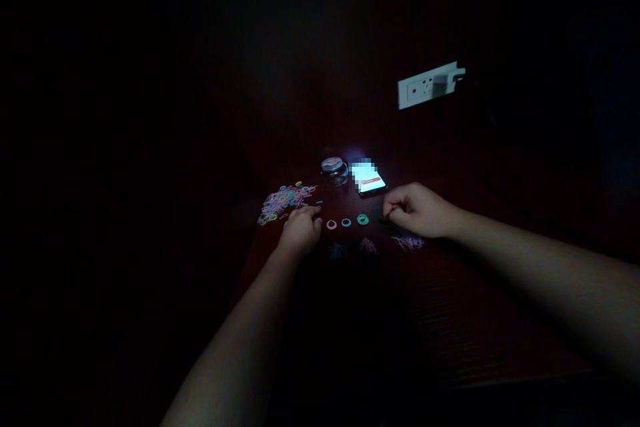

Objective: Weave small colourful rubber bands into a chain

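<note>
My left hand [301,229] rests on the dark table beside a heap of small coloured rubber bands [285,201]. Its fingers reach forward, close to a single teal band [319,201], and seem to hold nothing. My right hand [417,210] is closed, fingers curled in at the table; whatever they hold is hidden. Between the hands lie a pink ring [331,225], a blue ring [346,222] and a green ring [363,219] in a row. Nearer me are small bunches of teal bands [338,251], pink bands [369,245] and purple bands [407,243].
Behind the rings stand a lidded clear jar [335,172] and a lit phone [371,180], its screen partly blurred. A white socket panel [427,85] with a plug is on the wall at the right. The surroundings are very dark.
</note>
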### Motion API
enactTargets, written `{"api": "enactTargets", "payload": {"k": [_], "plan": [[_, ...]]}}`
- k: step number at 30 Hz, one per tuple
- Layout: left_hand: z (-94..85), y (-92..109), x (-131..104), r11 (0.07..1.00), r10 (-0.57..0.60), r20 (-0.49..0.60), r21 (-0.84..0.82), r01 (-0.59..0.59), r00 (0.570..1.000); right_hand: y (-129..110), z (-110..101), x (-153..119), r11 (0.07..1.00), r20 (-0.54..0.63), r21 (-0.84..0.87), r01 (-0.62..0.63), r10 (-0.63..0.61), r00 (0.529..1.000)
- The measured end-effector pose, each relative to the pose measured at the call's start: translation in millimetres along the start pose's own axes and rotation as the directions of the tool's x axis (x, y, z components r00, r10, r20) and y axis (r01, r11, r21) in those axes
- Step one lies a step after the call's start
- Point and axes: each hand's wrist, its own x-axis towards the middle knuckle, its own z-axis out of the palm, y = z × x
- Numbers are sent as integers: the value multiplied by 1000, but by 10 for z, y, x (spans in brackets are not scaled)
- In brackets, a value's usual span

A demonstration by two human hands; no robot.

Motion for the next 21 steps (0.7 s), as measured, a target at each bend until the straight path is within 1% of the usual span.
{"api": "enactTargets", "payload": {"k": [2,4,6,9,14,18,21], "plan": [[-29,53,3,993,4,-69,-120,-12,998,8,1,2,1000,-34,0,2,-2,999],[-45,119,-2,965,1,-146,-261,-39,989,13,9,3,1000,-54,9,-1,2,999],[-45,196,-17,924,-4,-182,-377,-66,983,8,29,3,1000,-56,22,-8,9,998],[-41,320,-59,876,23,-157,-473,-95,987,-30,69,-1,1000,-55,17,-11,12,998],[-82,501,-128,828,121,-184,-523,-201,976,-137,108,-12,998,-72,-31,49,-51,996],[-91,594,-168,786,154,-149,-580,-212,977,-174,116,-12,996,-100,-64,69,-75,992],[-75,638,-193,736,155,-110,-649,-189,982,-181,124,-4,993,-110,-68,92,-99,989]]}}
